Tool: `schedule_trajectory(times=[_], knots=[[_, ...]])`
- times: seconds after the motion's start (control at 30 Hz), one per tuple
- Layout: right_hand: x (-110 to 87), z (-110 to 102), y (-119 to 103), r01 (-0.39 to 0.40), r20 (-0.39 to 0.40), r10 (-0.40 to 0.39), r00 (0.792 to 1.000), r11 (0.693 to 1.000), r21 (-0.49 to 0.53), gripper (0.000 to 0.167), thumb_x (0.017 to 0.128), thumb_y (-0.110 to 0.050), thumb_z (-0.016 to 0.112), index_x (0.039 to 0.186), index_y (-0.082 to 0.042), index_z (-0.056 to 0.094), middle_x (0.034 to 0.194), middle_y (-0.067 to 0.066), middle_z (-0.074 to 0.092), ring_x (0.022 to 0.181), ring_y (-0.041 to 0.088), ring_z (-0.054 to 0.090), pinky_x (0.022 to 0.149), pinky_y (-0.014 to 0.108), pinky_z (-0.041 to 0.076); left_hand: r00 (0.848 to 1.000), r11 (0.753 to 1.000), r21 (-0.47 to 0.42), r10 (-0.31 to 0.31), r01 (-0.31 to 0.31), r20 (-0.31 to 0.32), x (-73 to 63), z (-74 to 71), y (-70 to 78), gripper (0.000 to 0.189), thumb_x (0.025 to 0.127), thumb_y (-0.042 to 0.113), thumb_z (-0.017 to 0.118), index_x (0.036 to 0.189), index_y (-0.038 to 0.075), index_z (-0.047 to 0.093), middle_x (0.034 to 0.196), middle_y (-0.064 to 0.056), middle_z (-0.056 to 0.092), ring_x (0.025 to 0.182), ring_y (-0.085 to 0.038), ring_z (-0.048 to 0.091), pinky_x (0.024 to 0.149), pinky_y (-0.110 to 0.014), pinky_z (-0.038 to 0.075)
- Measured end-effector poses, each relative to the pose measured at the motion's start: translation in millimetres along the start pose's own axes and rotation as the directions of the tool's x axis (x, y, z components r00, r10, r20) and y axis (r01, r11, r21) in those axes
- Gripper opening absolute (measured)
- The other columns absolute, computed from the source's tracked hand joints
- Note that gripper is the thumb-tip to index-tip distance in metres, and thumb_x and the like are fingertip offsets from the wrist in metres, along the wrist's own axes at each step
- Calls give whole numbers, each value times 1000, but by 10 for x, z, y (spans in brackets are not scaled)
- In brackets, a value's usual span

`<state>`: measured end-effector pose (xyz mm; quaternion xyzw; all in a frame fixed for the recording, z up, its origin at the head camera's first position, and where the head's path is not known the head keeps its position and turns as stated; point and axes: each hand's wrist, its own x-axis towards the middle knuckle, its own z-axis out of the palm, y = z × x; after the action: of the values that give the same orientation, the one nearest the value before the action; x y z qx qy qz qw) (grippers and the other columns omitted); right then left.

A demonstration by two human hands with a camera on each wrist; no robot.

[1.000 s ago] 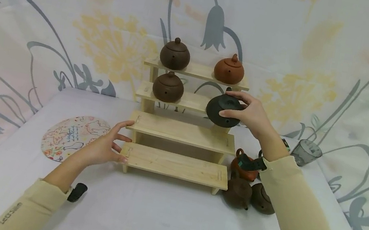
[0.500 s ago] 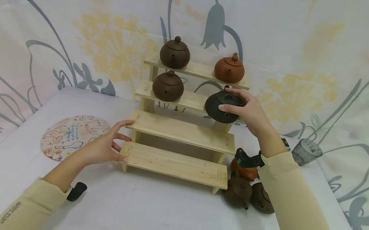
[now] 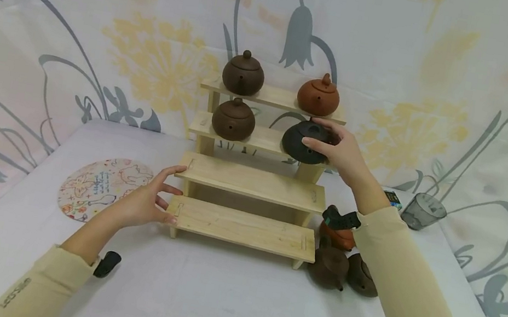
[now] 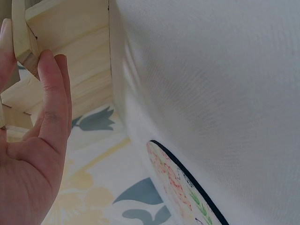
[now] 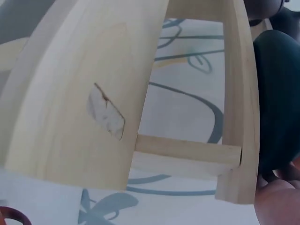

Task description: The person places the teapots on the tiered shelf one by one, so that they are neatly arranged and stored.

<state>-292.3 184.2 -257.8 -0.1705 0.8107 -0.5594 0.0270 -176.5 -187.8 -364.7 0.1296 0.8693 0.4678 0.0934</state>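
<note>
Brought rounded black clay-like teapot [image 3: 297, 142], pinched in right hand [image 3: 342, 151], inward over right end of second-highest shelf [image 3: 267, 139] on pale wooden four-tier stand [image 3: 255, 181], seemingly now seated, keeping left hand [image 3: 142, 204] spread wide against stand's left side.

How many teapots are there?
7 visible: two top-shelf teapots, one second-shelf teapot, a black teapot in the right hand, three tabletop teapots. The right sleeve may hide more.

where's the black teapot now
Head view: the black teapot is in the right hand, at the right end of the second-highest shelf, below the orange teapot.
</note>
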Motion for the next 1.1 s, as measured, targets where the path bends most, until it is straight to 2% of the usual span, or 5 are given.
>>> schedule_trajectory(times=[0.13, 0.33, 0.63, 0.8, 1.1], knots=[[-81, -34, 5, 29, -12, -29, 1000, 999, 22, 56, 86, -17, 68, 137, -11, 46, 135, 9, 44, 121, 25, 44, 82, 30, 45, 1000, 1000, 7, 6, -5, -3, -2, 7, -8, 105, 70, 0, 80, 146, 28, 13, 126, -25, 50, 83, -26, 59, 66, -36, 48], [-243, -133, 15, 77, -12, -77, 997, 997, 3, 57, 85, -15, 69, 136, -7, 45, 138, 7, 42, 125, 26, 41, 94, 38, 40, 1000, 1000, 8, -15, 15, 4, -5, 5, 8, 106, 70, 1, 80, 147, 28, 12, 128, -25, 49, 85, -26, 59, 66, -36, 48], [-596, -290, 52, 45, -39, -47, 998, 998, -47, 52, 85, -13, 69, 134, -15, 49, 141, 9, 38, 124, 33, 42, 91, 32, 43, 999, 999, 22, -34, 34, 2, -1, 10, 12, 106, 70, 2, 80, 146, 30, 12, 129, -23, 49, 87, -27, 58, 68, -36, 48], [-773, -367, 134, 27, -72, -31, 997, 998, -54, 51, 85, -11, 68, 133, -17, 51, 140, 6, 39, 120, 24, 47, 86, 23, 45, 1000, 1000, 12, -22, 22, 2, -2, 4, 4, 106, 70, 0, 80, 147, 28, 11, 128, -25, 49, 86, -27, 59, 67, -37, 48], [-1119, -475, 372, 26, -95, -34, 995, 996, -89, 48, 86, -10, 67, 131, -18, 52, 139, 5, 40, 112, 9, 51, 84, 18, 44, 1000, 1000, 9, -18, 18, 2, 0, 10, 13, 106, 70, 0, 80, 147, 28, 12, 128, -25, 48, 86, -28, 58, 67, -37, 48]])
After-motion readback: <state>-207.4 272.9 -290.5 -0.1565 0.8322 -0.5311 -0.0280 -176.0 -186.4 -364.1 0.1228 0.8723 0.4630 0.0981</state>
